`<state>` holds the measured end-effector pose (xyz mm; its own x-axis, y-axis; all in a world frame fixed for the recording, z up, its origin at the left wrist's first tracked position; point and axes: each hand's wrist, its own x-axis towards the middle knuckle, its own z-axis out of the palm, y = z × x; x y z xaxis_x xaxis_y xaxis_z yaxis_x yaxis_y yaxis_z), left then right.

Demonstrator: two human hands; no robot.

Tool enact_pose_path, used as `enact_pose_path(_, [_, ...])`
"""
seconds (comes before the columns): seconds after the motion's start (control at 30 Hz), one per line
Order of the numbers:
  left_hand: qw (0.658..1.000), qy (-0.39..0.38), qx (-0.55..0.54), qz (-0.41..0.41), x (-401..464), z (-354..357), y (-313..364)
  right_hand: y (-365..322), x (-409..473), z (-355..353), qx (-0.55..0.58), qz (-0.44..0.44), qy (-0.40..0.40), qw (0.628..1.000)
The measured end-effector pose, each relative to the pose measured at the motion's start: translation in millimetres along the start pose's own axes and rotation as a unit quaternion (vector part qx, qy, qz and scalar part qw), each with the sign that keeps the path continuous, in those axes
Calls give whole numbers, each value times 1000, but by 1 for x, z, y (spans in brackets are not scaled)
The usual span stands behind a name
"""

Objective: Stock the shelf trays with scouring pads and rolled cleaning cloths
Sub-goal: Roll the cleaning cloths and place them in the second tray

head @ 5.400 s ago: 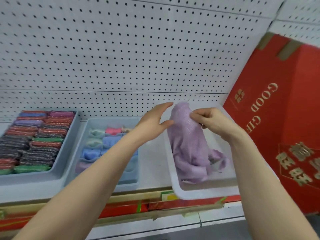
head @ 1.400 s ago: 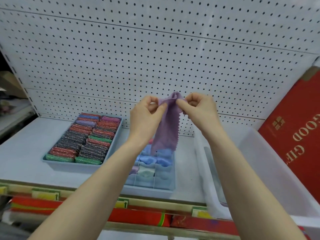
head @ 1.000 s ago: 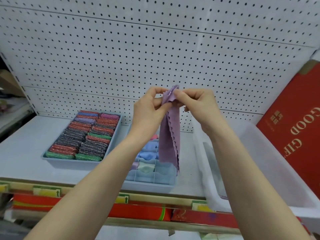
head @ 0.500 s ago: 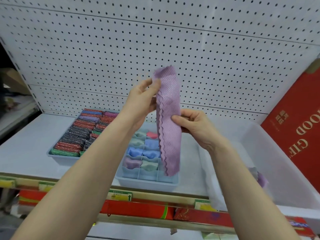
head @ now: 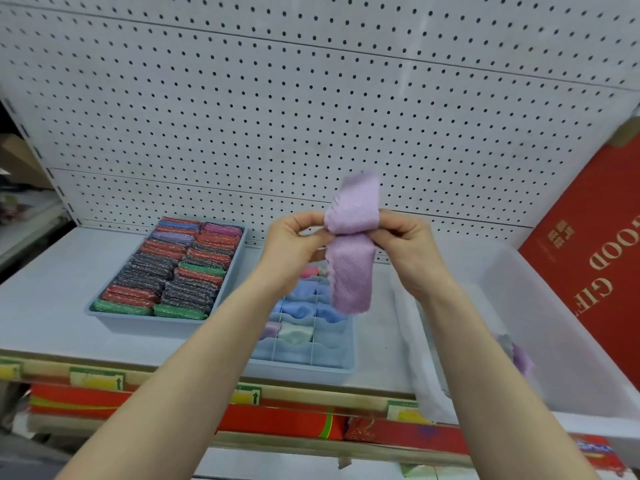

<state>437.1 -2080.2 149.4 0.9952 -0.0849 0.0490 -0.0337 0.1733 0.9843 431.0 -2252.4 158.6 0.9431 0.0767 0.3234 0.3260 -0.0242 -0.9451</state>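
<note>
A folded purple cleaning cloth (head: 351, 271) hangs in the air above the shelf. My left hand (head: 294, 242) pinches it from the left and my right hand (head: 405, 240) pinches it from the right, at the same height, so its top folds over. Below it stands a blue divided tray (head: 337, 362) holding rolled pastel cloths in several compartments; its front compartments look bare. To the left sits a blue tray (head: 138, 323) packed with rows of sparkly scouring pads.
A white plastic bin (head: 571, 341) at the right holds another purple cloth (head: 516, 355). A red gift box (head: 588, 258) leans at the far right. White pegboard (head: 277, 98) backs the shelf. Price tags and red packages line the shelf below.
The cloth was lifted out of the white bin, held up and folded lengthwise. My left hand has come down from its top edge, and both hands now pinch it at mid-height.
</note>
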Motion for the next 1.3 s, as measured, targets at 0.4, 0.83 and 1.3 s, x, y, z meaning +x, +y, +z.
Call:
enact_pose_path(0.4, [998,12,-55,35,5,0,17,6,-7,2,89,106,-53,989])
enact_pose_path(0.83, [995,7,-41,-95,5,-10,-5,0,-5,5,39,48,-50,997])
enact_pose_path(1.3, [988,-16,-126,-87,1,-11,1,13,-8,13,-99,20,-40,994])
